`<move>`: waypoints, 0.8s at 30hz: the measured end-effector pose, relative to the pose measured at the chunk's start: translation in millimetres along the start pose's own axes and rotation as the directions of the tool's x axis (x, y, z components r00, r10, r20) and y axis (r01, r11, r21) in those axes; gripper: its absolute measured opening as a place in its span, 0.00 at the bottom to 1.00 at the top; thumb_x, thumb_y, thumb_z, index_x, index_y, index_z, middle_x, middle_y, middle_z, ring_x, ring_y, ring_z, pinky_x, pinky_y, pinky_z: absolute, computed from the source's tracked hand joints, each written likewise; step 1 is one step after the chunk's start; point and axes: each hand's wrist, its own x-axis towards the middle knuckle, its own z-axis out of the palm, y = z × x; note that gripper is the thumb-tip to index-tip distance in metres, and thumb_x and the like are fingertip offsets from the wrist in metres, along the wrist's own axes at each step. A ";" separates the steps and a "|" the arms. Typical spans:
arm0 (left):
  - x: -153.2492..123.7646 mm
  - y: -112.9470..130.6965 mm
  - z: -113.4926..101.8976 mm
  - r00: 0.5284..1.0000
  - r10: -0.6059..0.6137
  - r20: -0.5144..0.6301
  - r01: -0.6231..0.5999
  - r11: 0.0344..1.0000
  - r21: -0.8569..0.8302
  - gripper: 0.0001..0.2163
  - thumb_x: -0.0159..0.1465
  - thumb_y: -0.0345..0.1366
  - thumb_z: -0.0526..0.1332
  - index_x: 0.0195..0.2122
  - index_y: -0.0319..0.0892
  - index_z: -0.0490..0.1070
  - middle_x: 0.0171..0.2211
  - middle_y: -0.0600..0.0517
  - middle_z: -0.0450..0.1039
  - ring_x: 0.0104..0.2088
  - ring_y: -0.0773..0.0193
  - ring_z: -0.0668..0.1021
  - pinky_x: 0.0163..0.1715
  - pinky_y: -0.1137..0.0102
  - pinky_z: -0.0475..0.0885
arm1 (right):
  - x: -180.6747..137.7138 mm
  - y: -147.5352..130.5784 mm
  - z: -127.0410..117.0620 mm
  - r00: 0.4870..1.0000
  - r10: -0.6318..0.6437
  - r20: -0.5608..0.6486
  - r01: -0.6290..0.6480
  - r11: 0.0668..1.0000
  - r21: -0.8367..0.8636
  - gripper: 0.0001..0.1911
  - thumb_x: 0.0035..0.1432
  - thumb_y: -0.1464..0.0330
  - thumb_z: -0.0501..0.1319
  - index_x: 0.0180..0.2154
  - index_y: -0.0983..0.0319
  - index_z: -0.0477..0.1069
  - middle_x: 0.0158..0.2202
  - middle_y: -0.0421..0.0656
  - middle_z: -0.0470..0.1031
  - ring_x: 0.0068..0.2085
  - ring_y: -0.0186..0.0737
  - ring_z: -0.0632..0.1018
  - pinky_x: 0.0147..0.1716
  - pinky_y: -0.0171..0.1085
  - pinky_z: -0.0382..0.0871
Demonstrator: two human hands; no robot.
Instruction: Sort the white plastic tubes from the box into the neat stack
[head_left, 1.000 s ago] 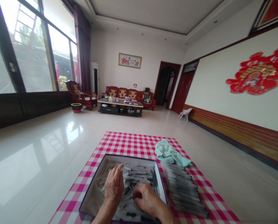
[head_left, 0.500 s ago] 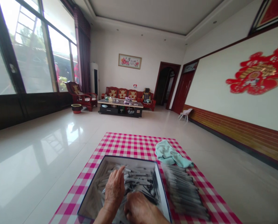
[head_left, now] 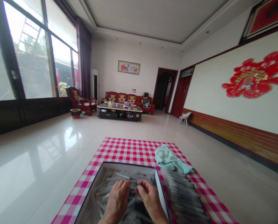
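Observation:
Both of my hands are close together over a shallow dark-rimmed box [head_left: 161,186]. Inside it lie many loose pen parts [head_left: 101,189], clear barrels and dark slim pieces in a jumble. My left hand [head_left: 117,197] has its fingers closed and pointing toward the right one. Thumb and forefinger of my right hand [head_left: 149,196] are pinched together. Between the fingertips shows a thin, pale pen part, small and blurred, seemingly held by both hands. Right of the box, dark-and-clear pens [head_left: 185,196] lie side by side in a long row.
A pink-and-white checked cloth [head_left: 129,149] covers the table. A mint-green rag [head_left: 171,158] is crumpled beyond the pens. Farther off stand a low coffee table [head_left: 120,112], a red wooden sofa [head_left: 129,98], an armchair [head_left: 81,101] and a small chair [head_left: 184,118].
My right hand has risen from low in the box to meet the left hand's fingertips. The left hand has lowered its raised fingers into a pinch. The view has tilted up slightly.

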 end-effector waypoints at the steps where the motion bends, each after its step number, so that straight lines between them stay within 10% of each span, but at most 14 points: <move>1: 0.0 1.1 -0.6 1.000 0.012 0.014 -0.012 1.000 -0.008 0.11 0.68 0.32 0.48 0.46 0.44 0.67 0.32 0.51 0.72 0.33 0.62 0.75 0.35 0.67 0.72 | 0.2 2.4 -0.6 1.000 0.001 -0.015 -0.001 1.000 0.024 0.11 0.51 0.61 0.61 0.33 0.62 0.73 0.29 0.42 0.76 0.31 0.41 0.76 0.33 0.35 0.70; 24: 2.7 8.9 -4.4 0.975 0.022 0.223 -0.021 1.000 -0.010 0.11 0.67 0.30 0.49 0.42 0.45 0.69 0.31 0.50 0.69 0.32 0.61 0.72 0.35 0.66 0.67 | -3.2 7.5 -1.0 0.996 -0.051 0.074 0.058 0.994 -0.090 0.07 0.52 0.67 0.58 0.33 0.62 0.72 0.29 0.44 0.77 0.30 0.42 0.77 0.31 0.36 0.71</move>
